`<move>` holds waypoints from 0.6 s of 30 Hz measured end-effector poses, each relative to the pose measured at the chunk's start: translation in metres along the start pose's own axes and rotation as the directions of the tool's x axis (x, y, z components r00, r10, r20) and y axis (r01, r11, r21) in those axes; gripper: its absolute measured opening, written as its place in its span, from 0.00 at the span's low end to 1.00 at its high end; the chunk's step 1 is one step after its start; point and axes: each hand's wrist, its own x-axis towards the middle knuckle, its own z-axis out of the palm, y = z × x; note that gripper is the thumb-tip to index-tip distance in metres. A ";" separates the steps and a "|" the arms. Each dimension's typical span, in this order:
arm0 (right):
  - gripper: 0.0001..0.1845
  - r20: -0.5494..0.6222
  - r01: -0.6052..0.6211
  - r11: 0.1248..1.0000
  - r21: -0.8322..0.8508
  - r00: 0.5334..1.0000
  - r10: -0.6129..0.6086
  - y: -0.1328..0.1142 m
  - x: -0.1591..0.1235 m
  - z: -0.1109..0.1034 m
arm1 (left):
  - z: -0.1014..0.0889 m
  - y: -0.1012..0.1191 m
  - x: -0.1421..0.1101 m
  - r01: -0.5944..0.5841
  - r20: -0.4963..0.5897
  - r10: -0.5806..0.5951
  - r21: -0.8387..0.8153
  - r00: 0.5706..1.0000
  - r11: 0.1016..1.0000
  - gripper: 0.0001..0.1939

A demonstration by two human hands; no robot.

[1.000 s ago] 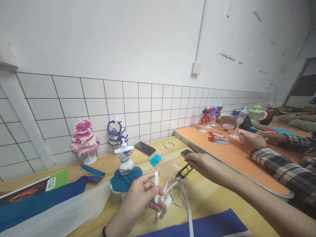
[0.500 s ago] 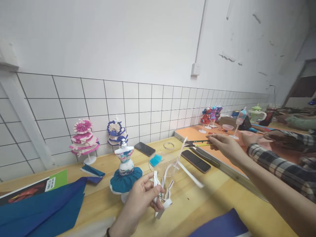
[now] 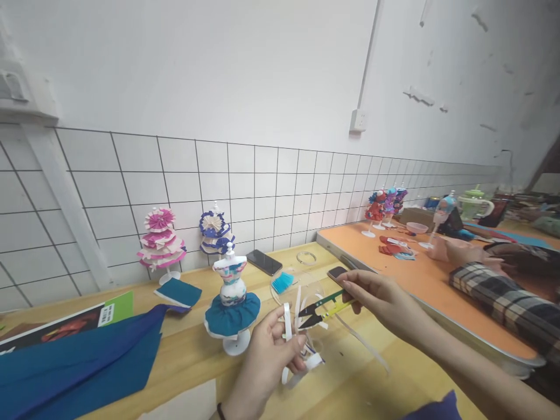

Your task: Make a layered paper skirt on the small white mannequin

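The left hand [image 3: 273, 354] is half curled, thumb and fingers pinching a glossy white ribbon strip [image 3: 287, 319] above the pale wooden table [image 3: 363, 379] — probably to keep its loops apart; the right hand [image 3: 367, 290] closes on slim snips [image 3: 322, 301] with black blades and green-and-yellow handles, gripping the rear end, which leaves the parted blades clear, near the ribbon; beyond the left hand, a small white dress form [image 3: 232, 294] in a gathered teal skirt stands upright, seemingly within easy reach; farther back, a black rectangular phone [image 3: 265, 262] lies flat.
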 end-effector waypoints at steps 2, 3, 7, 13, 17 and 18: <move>0.24 0.005 -0.009 1.000 -0.009 1.000 0.009 0.003 0.003 -0.002 | 0.000 0.004 0.000 0.013 -0.050 -0.012 0.023 0.999 1.000 0.36; 0.24 0.009 -0.018 1.000 -0.007 1.000 0.018 0.007 0.006 -0.005 | 0.000 0.005 0.000 0.014 -0.071 -0.012 0.033 0.997 0.999 0.36; 0.27 -0.001 -0.098 0.995 0.035 0.995 0.098 0.025 0.013 -0.017 | -0.003 0.006 0.003 0.025 -0.126 -0.021 0.032 0.992 0.999 0.40; 0.27 -0.060 -0.087 0.991 0.105 0.994 0.093 0.032 0.006 -0.009 | -0.001 -0.001 0.001 0.040 -0.052 -0.042 -0.038 0.998 0.998 0.37; 0.28 -0.096 -0.061 0.989 0.134 0.993 0.074 0.028 -0.004 0.008 | 0.000 -0.002 0.001 0.032 -0.058 -0.036 -0.070 0.998 0.997 0.35; 0.28 -0.102 -0.058 0.987 0.150 0.992 0.074 0.028 -0.007 0.012 | -0.001 -0.002 0.001 0.031 -0.065 -0.036 -0.077 0.997 0.997 0.35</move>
